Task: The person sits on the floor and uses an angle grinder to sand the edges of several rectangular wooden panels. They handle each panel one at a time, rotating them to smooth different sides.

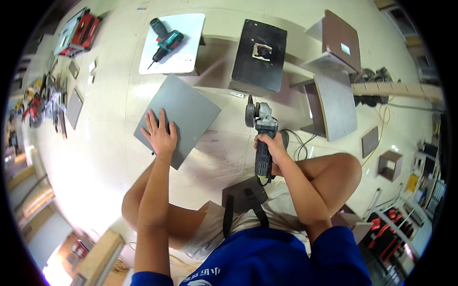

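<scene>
My left hand (160, 136) lies flat with fingers spread on a grey board (183, 109), which sits at an angle in front of me. In my right hand (274, 147) is an angle grinder (265, 128), gripped by its dark body with the fingers wrapped round it. The grinder's disc (249, 111) points up and away to the left, apart from the board. Its power cord (300, 143) curls off to the right.
A cordless drill (167, 40) rests on a white-topped stool (191, 28) beyond the board. Right of it stand a black-topped box (260, 52), a brown stool (341, 40) and a grey-topped stool (336, 105). Tools (40, 105) lie at the far left, near a red case (83, 35).
</scene>
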The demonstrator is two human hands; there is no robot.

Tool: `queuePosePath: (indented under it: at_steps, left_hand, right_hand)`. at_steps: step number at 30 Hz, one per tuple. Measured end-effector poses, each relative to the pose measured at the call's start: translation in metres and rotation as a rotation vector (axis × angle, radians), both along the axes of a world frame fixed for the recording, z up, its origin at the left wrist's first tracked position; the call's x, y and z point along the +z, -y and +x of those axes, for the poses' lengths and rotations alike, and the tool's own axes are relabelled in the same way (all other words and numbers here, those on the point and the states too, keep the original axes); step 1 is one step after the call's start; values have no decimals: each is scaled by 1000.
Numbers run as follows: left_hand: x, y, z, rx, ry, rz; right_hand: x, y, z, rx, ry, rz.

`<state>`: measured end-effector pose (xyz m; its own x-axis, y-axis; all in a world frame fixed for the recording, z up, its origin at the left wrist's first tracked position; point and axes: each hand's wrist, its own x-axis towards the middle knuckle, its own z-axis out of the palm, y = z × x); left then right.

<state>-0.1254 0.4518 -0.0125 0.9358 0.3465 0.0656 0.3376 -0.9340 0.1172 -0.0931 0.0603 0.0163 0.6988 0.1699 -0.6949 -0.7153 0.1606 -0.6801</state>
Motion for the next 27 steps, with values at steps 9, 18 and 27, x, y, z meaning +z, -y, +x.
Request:
queuePosePath:
  at_steps: [9, 18, 27]
  left_hand:
    - [-2, 11, -28, 186, -42, 14]
    - [-5, 11, -29, 184, -28, -4]
    - [-1, 12, -28, 182, -10, -38]
  right_hand:
    - [-10, -20, 7, 264, 113, 40]
    - [-46, -51, -6, 280, 191, 70]
    - [-44, -59, 10, 275, 141, 43]
